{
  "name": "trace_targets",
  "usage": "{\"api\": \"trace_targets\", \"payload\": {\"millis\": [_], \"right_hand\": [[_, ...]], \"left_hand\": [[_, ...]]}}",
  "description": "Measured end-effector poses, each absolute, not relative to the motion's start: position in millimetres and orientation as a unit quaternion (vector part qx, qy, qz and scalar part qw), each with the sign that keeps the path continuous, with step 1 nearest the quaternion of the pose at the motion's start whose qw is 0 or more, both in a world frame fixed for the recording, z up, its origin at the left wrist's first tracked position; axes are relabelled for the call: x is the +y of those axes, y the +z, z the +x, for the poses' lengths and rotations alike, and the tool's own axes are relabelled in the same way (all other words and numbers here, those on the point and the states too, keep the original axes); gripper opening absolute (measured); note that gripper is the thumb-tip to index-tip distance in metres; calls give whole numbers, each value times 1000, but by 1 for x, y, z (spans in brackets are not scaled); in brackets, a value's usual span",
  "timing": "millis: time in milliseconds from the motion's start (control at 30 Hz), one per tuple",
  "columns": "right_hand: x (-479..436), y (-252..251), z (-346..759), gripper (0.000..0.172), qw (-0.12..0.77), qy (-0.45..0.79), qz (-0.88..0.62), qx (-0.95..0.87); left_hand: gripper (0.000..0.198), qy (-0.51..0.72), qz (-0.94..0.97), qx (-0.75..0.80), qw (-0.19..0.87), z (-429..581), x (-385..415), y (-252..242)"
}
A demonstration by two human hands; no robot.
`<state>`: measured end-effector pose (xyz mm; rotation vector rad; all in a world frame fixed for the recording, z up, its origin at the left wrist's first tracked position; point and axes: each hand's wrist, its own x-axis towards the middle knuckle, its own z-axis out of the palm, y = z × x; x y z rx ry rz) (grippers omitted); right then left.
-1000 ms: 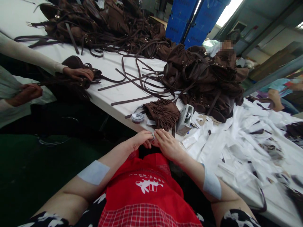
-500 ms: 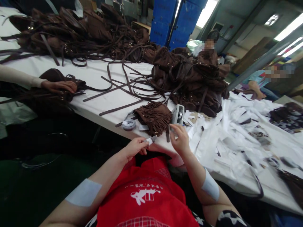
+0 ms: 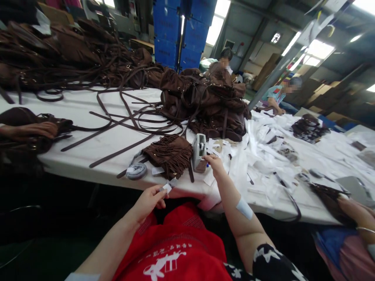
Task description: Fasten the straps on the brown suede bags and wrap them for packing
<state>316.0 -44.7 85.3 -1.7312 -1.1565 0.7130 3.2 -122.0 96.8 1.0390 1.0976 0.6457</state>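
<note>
My left hand (image 3: 150, 200) pinches a small white and grey tag (image 3: 167, 188) just off the table's front edge. Beside it lies a brown fringed bag (image 3: 170, 154), with a white slip (image 3: 157, 170) sticking out at its left. My right hand (image 3: 214, 163) is at the near right side of a grey tape dispenser (image 3: 199, 152), thumb and forefinger closed against its end. What those fingertips hold is too small to tell. A grey coiled roll (image 3: 136, 171) sits left of the fringed bag.
Brown bags with long straps are heaped on the white table (image 3: 117, 156) at the back. White paper scraps (image 3: 263, 144) cover the right. A co-worker's hand (image 3: 35, 130) rests on a bag at left; another's hand (image 3: 351, 208) is at far right. Blue boxes (image 3: 166, 35) stand behind.
My right hand has moved up to the tape dispenser's end. My left hand still holds the tag. The view has turned right, bringing a co-worker's hand into sight at far right.
</note>
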Motion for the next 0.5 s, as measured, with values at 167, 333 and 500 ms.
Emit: {"api": "trace_targets", "payload": {"millis": [167, 333, 500], "right_hand": [[-48, 90, 312, 42, 496, 303, -675, -454], [-62, 97, 307, 27, 525, 247, -667, -468], [-85, 92, 297, 24, 498, 246, -694, -458]], "left_hand": [[43, 281, 461, 493, 682, 5, -121, 104], [40, 278, 453, 502, 682, 7, -123, 107], [44, 282, 441, 495, 693, 6, -122, 101]]}}
